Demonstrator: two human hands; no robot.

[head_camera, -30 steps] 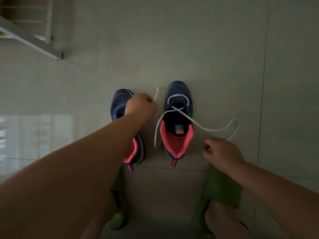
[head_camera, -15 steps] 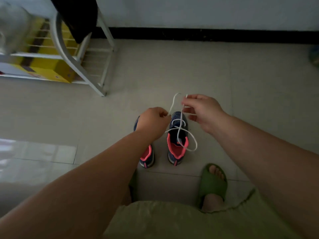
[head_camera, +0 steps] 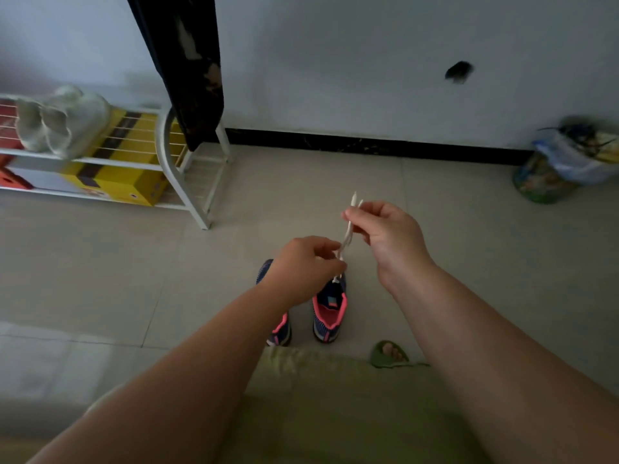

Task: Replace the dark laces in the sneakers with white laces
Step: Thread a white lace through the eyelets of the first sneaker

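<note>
The white lace (head_camera: 348, 231) runs up between my two hands, both of its tips poking out above my right hand (head_camera: 385, 234), which pinches the doubled strands between thumb and fingers, raised above the floor. My left hand (head_camera: 303, 271) sits just below and to the left of the right one, its fingers curled around the same lace lower down, where the strands drop toward the sneaker under it. That right-side sneaker (head_camera: 330, 313), dark blue with a pink lining, stands on the floor directly beneath my left hand, heel toward me; the lace seems to enter near its front, though my hand hides exactly where. The other sneaker (head_camera: 279, 329) stands just beside it, mostly covered by my left forearm. Near my right forearm I see a green slipper (head_camera: 385, 358) with toes showing. Well beyond my left hand stands a white shoe rack (head_camera: 174, 162) holding a yellow box (head_camera: 117, 185).
</note>
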